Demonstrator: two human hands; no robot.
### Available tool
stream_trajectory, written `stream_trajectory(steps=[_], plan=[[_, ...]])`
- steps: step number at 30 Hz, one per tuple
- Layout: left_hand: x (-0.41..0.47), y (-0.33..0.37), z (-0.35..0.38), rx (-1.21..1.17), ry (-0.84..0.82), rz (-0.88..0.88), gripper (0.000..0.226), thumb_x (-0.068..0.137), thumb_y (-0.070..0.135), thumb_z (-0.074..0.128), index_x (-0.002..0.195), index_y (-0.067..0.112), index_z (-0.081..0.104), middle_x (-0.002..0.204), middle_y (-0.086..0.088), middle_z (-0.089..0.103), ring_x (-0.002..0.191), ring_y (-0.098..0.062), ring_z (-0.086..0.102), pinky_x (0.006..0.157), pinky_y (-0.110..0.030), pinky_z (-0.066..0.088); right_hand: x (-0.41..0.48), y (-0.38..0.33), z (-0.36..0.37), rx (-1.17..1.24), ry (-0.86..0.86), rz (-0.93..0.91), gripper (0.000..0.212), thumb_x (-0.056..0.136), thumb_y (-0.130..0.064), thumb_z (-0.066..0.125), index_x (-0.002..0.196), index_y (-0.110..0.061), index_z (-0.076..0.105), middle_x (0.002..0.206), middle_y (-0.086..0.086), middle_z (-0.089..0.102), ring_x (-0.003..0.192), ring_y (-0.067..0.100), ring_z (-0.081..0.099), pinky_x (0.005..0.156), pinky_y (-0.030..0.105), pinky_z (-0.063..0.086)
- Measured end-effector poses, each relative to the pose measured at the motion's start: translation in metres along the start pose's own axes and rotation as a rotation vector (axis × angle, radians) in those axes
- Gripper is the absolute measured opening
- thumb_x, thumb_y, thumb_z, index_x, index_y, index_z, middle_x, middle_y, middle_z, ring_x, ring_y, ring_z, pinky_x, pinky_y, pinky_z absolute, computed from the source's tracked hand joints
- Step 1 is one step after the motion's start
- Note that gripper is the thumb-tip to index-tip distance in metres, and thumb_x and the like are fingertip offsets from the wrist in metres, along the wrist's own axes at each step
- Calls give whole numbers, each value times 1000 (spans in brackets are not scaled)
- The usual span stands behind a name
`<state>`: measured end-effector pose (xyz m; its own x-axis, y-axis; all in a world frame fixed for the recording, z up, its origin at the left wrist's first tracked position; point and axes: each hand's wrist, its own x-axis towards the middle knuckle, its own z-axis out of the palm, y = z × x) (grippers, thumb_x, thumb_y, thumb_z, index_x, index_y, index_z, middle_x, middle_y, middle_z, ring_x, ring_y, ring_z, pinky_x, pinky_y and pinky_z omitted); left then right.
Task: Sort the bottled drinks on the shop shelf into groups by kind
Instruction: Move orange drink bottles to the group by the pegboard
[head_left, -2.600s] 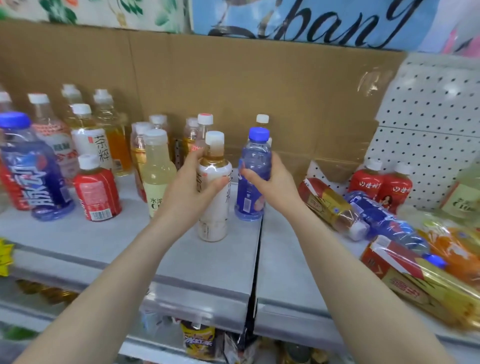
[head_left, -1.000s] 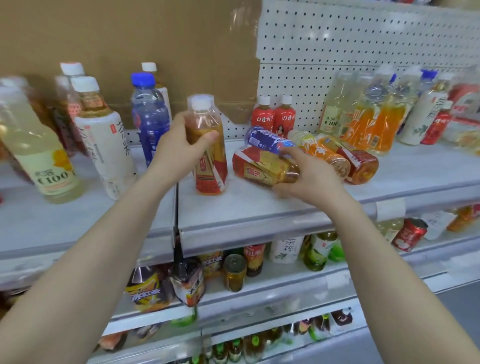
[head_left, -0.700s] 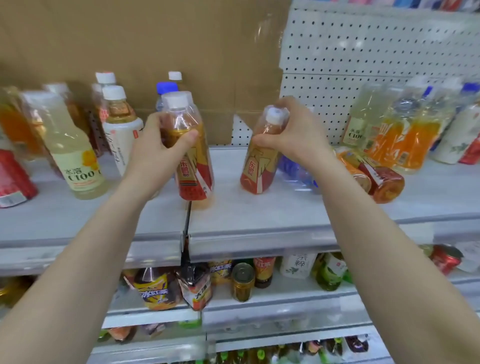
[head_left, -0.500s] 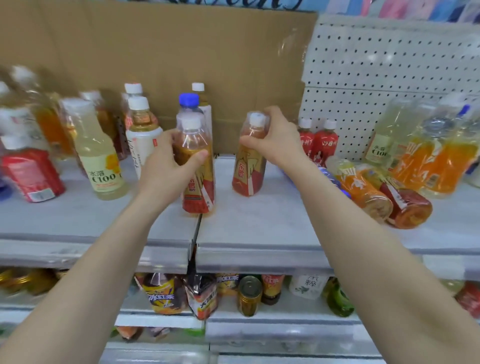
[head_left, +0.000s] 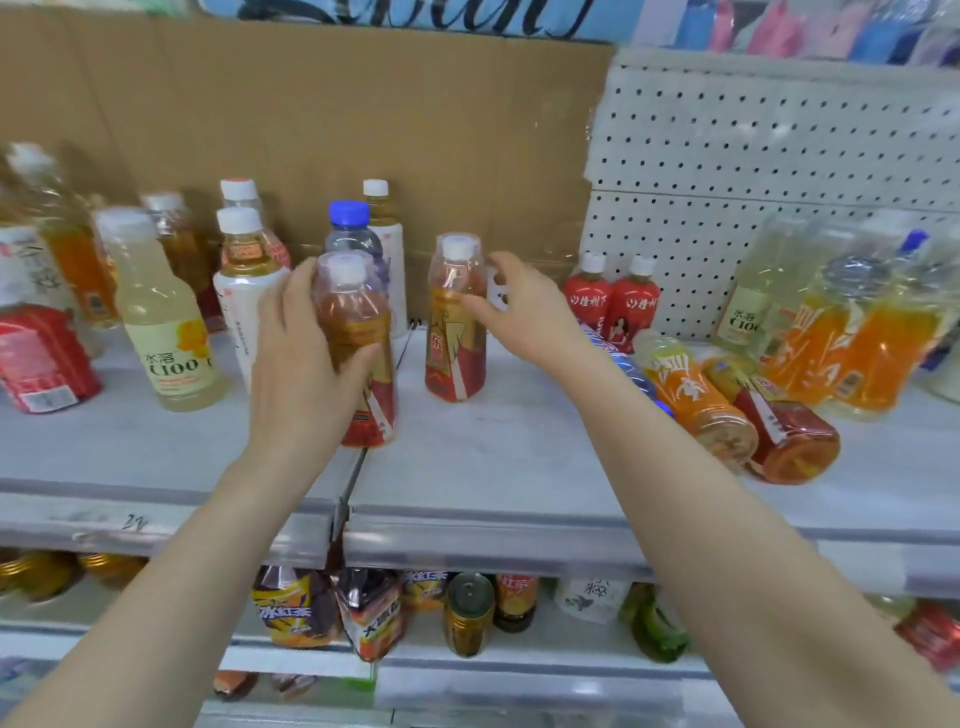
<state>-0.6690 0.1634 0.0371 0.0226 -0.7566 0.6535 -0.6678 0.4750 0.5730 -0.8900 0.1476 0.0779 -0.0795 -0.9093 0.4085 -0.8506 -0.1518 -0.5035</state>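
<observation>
Two red-and-gold labelled tea bottles stand upright near the middle of the grey shelf (head_left: 519, 467). My left hand (head_left: 301, 374) grips the nearer tea bottle (head_left: 363, 358) round its body, right at the seam between the two shelf boards. The second tea bottle (head_left: 457, 332) stands just to its right and a little further back. My right hand (head_left: 524, 312) is beside it with the fingers spread; only the thumb tip seems to touch its side.
Behind stand a blue-capped bottle (head_left: 349, 228), a white-labelled tea bottle (head_left: 244, 270) and a pale C100 bottle (head_left: 161, 322). At right: two small red bottles (head_left: 613, 306), lying orange (head_left: 696, 395) and red (head_left: 789, 436) bottles, upright orange ones (head_left: 857, 343). A lower shelf holds a can (head_left: 467, 613).
My right hand lifted a lying tea bottle, stood it upright beside the one in my left hand, and has now loosened its grip. My left hand keeps hold of its bottle.
</observation>
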Motion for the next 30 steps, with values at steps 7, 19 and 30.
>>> stream_trajectory(steps=[7,19,30], plan=[[-15,54,63,113,-213,516,62,82,10,74,139,9,51,144,-13,44,136,-29,38,116,-39,31,-57,95,-63,-491,38,275,44,94,-24,59,135,-13,50,126,17,57,110,39,58,76,36,38],[7,124,184,284,-707,761,75,84,5,70,149,19,37,155,0,37,144,-21,31,110,-34,36,-74,137,-97,-570,-121,368,52,93,-44,60,135,-13,54,127,12,65,114,32,61,86,36,48],[-23,114,123,-84,-459,400,73,86,31,73,146,16,35,142,-3,39,121,-23,52,94,-37,47,-46,142,-73,-649,-228,369,64,88,-43,66,134,-5,43,126,13,61,114,33,61,76,33,41]])
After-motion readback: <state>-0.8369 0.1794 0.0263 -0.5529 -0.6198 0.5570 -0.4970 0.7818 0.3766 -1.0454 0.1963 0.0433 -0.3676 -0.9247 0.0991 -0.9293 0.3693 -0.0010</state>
